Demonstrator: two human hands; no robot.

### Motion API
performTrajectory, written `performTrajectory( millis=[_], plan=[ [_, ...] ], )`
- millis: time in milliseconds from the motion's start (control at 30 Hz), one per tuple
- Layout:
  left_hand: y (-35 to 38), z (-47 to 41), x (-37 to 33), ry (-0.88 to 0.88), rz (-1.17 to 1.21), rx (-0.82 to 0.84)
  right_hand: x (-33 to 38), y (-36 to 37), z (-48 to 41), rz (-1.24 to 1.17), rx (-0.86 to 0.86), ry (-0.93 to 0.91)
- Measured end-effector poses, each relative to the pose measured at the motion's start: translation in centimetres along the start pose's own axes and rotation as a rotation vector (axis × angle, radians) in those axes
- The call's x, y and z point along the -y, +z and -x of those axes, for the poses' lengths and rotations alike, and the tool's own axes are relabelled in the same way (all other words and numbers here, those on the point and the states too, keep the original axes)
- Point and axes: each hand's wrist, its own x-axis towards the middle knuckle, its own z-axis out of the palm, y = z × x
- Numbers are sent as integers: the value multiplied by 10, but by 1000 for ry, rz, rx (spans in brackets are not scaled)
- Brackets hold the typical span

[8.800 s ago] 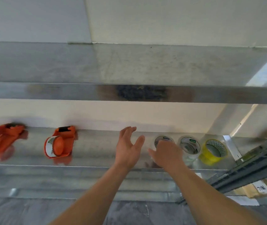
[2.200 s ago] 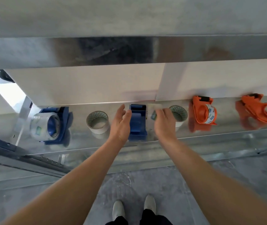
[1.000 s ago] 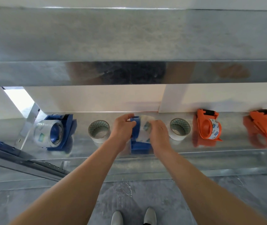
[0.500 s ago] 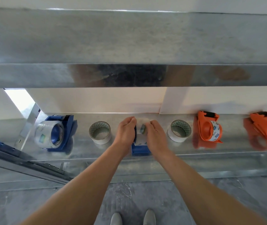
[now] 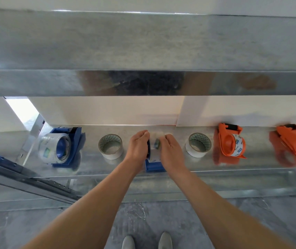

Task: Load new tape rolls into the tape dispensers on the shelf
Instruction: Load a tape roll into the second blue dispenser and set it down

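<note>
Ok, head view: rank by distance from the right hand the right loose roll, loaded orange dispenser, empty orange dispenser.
1. Loose roll, just right of the right hand.
2. Loaded orange dispenser, further right.
3. Empty orange dispenser, far right.

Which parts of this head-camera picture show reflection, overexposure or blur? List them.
Head view: the shelf mirrors the loaded orange dispenser as a reddish smear; the upper shelf edge reflects a dark shape; the bright opening at left is overexposed; the far-right orange dispenser is blurred; the clear tape roll on the blue dispenser, between left hand and right hand, looks soft.
</note>
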Motion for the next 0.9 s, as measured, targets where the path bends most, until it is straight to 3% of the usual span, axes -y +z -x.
performTrajectory(
  millis=[700,900],
  plan=[
    [-7,5,26,-66,-103,-30,-27,3,5,-83,51,95],
    [-9,6,26,-71,-86,-14,-29,-1,1,-313,78,301]
  ],
)
